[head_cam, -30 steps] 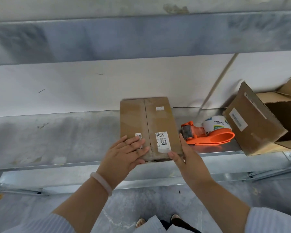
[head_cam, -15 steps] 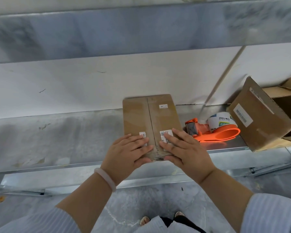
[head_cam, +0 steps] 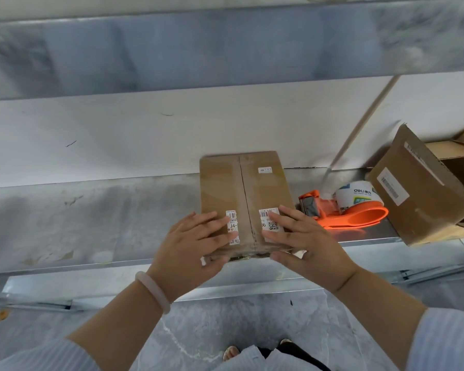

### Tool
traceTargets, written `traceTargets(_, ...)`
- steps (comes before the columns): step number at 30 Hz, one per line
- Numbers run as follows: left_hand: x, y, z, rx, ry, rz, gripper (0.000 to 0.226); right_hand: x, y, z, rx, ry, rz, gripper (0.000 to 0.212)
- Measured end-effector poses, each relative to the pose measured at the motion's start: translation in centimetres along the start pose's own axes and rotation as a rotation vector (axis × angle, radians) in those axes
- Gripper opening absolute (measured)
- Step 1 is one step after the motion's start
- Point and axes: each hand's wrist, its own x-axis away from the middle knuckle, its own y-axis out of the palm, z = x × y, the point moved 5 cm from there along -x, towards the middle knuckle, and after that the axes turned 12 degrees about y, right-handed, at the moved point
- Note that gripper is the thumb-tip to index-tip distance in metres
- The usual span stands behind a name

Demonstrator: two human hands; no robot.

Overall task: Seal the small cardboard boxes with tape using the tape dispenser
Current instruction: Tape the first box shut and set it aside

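A small cardboard box [head_cam: 245,188] lies flat on the metal shelf [head_cam: 91,223], its centre seam running away from me and white barcode labels near its front end. My left hand [head_cam: 190,250] rests with straight, spread fingers on the box's near left top, thumb against the near face. On the near right top my right hand [head_cam: 303,242] lies the same way, fingers covering part of a label. The orange tape dispenser [head_cam: 351,218] with its white roll lies on the shelf just right of the box, untouched.
A larger open cardboard box [head_cam: 418,188] stands tilted at the shelf's right end, close behind the dispenser. A white wall backs the shelf and another metal shelf [head_cam: 225,49] hangs overhead. Bare shelf stretches left of the box. Grey floor and my feet are below.
My right hand came from the box's right side onto its top. Both hands then slid back to the near end, thumbs dropping over the front edge. The dispenser has not moved.
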Motion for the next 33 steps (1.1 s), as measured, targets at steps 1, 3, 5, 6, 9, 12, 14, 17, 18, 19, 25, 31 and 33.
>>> traceTargets(1,-0.5,0.2,0.6,-0.005,0.022,0.015,0.038,0.0,0.2,-0.2,-0.019,0.011,0.015,0.038)
traceTargets(3,-1.4,1.1,1.7,-0.005,0.044,0.024,0.034,0.0,0.9,-0.5,-0.051,0.019,0.068,0.033)
traceTargets(5,-1.8,1.8,2.0,-0.005,0.020,0.067,0.024,0.0,1.3,-0.3,-0.107,0.053,0.114,0.027)
traceTargets(6,-1.8,1.9,2.0,-0.015,0.012,0.086,0.020,0.0,1.4,-0.1,-0.131,0.069,0.119,0.026)
traceTargets(9,-1.9,2.1,2.1,-0.074,0.046,0.056,0.023,-0.2,1.4,0.2,-0.133,0.065,0.097,0.026)
traceTargets(12,-1.9,1.9,1.4,-0.034,0.087,0.009,0.026,-0.1,1.3,0.4,-0.093,0.022,0.041,0.027)
traceTargets(14,-1.5,1.9,1.0,-0.033,0.163,-0.028,0.029,0.2,1.1,0.7,0.008,-0.064,-0.014,0.031)
traceTargets(17,-0.4,1.6,0.4,-0.080,0.214,-0.071,0.037,0.3,0.5,1.3,0.165,-0.146,-0.095,0.044)
traceTargets(18,-0.2,1.5,0.2,-0.087,0.194,-0.071,0.040,0.2,0.4,1.4,0.211,-0.156,-0.111,0.047)
traceTargets(19,-0.1,1.5,0.0,-0.087,0.174,-0.072,0.041,0.2,0.4,1.5,0.246,-0.162,-0.120,0.049)
traceTargets(25,0.2,1.8,-0.6,0.010,0.069,-0.101,0.050,0.8,0.6,1.5,0.300,-0.142,-0.108,0.050)
traceTargets(31,1.4,2.3,-1.3,0.122,-0.181,-0.036,0.068,2.0,0.9,1.4,-0.067,0.226,-0.102,0.063)
traceTargets(33,1.2,2.0,-1.3,0.095,-0.188,-0.029,0.065,2.2,1.1,1.1,-0.171,0.338,-0.122,0.066)
